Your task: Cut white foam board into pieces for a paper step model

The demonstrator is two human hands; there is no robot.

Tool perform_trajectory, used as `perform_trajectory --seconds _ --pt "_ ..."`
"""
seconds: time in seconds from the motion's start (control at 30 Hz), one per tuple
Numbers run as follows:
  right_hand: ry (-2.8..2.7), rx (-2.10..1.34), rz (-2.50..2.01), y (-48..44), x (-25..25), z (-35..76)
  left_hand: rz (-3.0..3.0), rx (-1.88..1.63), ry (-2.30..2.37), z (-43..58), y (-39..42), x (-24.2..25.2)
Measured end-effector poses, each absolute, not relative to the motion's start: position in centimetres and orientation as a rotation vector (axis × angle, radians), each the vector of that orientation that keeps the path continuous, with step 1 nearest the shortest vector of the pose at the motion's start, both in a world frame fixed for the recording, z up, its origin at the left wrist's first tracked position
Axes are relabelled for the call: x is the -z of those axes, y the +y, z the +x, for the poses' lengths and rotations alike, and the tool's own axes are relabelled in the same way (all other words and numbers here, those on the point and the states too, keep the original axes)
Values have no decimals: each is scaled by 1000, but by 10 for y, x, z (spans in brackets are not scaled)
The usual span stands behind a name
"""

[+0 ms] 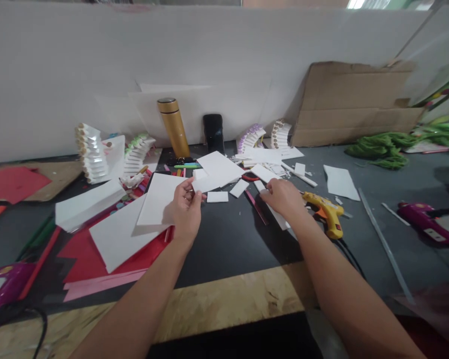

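Note:
My left hand (187, 207) is closed, its thumb and index finger pinching a small white board piece (199, 174). A larger white board sheet (220, 169) lies just behind those fingertips. My right hand (285, 197) has its fingers bent together on a long white board strip (279, 217); the palm hides part of the grip. Between the hands, small white rectangles (217, 197) rest on the dark table (228, 244). Right of my right hand lies a yellow glue gun (326, 212). White sheets (123, 232) sit under and left of my left hand.
A gold flask (174, 128) and a black phone (213, 132) stand at the back. Fan-shaped white pieces (92, 152) stand at the left. Cardboard (355, 104) leans on the wall. Purple glue guns (430, 222) lie at both sides, with a clear glue stick (385, 244) at right.

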State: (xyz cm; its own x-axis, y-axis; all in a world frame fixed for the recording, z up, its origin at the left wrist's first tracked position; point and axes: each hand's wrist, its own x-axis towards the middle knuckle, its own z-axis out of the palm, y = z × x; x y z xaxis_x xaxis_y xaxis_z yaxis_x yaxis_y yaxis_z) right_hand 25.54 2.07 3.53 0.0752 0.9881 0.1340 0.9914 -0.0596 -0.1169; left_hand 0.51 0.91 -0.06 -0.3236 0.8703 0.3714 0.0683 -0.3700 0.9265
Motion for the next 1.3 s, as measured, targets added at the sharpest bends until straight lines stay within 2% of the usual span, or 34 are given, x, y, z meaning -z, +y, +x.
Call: perform_trajectory --seconds 0.2,0.33,0.47,0.77,1.3 --pt "-1966 -98 -2096 22 -31 255 1329 -1761 1195 9 5 -3" --pt "-1869 55 -1972 27 -34 269 1334 -1777 1199 10 4 -5" --pt "-1791 180 -2044 27 -40 282 1323 -1778 1190 9 4 -4" --pt "-2030 279 -2173 32 -26 279 1326 -1760 1195 9 4 -3" --pt "-1836 229 -2128 36 -27 275 1361 -1772 1187 10 3 -3"
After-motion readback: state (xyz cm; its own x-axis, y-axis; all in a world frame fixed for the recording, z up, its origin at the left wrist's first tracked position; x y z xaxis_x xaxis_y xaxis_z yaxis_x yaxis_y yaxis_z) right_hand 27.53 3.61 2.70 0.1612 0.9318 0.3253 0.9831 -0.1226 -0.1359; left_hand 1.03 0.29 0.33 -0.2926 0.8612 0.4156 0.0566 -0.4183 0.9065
